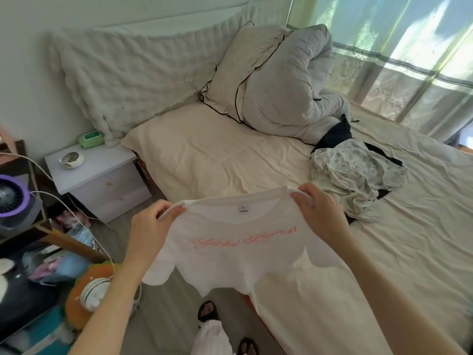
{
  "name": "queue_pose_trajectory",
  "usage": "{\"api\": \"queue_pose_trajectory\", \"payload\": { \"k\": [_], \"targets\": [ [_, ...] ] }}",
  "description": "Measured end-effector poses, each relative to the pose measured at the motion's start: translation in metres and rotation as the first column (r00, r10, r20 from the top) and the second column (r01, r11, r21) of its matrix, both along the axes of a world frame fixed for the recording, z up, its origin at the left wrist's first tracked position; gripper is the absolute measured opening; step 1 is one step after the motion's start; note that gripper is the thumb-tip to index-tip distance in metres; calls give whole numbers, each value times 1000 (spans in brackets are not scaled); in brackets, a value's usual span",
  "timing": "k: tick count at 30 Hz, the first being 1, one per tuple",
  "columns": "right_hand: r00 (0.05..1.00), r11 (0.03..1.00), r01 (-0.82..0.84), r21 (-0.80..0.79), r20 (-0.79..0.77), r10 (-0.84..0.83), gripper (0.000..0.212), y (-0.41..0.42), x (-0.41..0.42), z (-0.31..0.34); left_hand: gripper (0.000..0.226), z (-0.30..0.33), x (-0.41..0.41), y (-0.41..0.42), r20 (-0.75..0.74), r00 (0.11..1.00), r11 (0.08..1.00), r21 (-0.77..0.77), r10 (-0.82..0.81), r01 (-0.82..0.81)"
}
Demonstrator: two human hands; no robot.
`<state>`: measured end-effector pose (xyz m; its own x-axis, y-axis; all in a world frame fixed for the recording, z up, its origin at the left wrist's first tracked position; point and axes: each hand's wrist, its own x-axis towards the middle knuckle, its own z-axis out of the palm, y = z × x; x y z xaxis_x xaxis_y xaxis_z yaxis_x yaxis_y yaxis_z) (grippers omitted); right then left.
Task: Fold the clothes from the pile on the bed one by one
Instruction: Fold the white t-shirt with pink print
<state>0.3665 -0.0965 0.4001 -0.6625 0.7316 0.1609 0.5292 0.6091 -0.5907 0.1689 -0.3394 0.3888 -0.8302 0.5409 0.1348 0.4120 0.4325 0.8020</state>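
Observation:
I hold a white T-shirt (238,254) with pink script lettering up in the air over the near edge of the bed (210,155). My left hand (151,224) pinches its left shoulder and my right hand (320,211) pinches its right shoulder. The neck label faces me and the hem hangs down. The pile of clothes (355,172), a floral garment over dark ones, lies crumpled on the sheet just beyond my right hand.
A bundled grey duvet (289,93) and a pillow (230,78) lie at the head of the bed. A white nightstand (102,175) stands to the left, with a cluttered desk, a fan (12,198) and cables nearer. My sandalled feet (208,311) are on the floor.

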Motion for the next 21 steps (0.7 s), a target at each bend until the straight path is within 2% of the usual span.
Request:
{"api": "queue_pose_trajectory", "payload": {
  "k": [3,6,7,9,10,13,16,21],
  "targets": [
    [994,971,100,217,-57,-89,29,8,7,7,19,9,-5,6,56,996,997,13,-75,75],
    [981,896,169,411,-161,-111,32,19,-5,17,31,23,-23,18,75,981,984,9,-178,178],
    [977,877,181,445,-186,-108,33,25,-13,21,26,26,-32,24,81,979,982,12,-188,188],
    [979,875,173,452,-177,-103,34,39,-33,24,6,29,-52,38,112,973,980,13,-199,199],
    [983,885,155,440,-156,-94,35,48,-44,22,4,28,-64,45,125,968,976,-8,-217,220],
    [993,878,105,468,-101,-64,39,79,-78,11,11,19,-100,65,136,958,962,-78,-251,263],
    [997,867,47,496,-69,-15,46,127,-129,-11,25,-6,-147,106,112,982,983,-84,-155,165],
    [996,931,-33,363,90,0,36,217,-243,-80,31,-79,-248,200,81,994,980,-180,-75,88]
  ]
}}
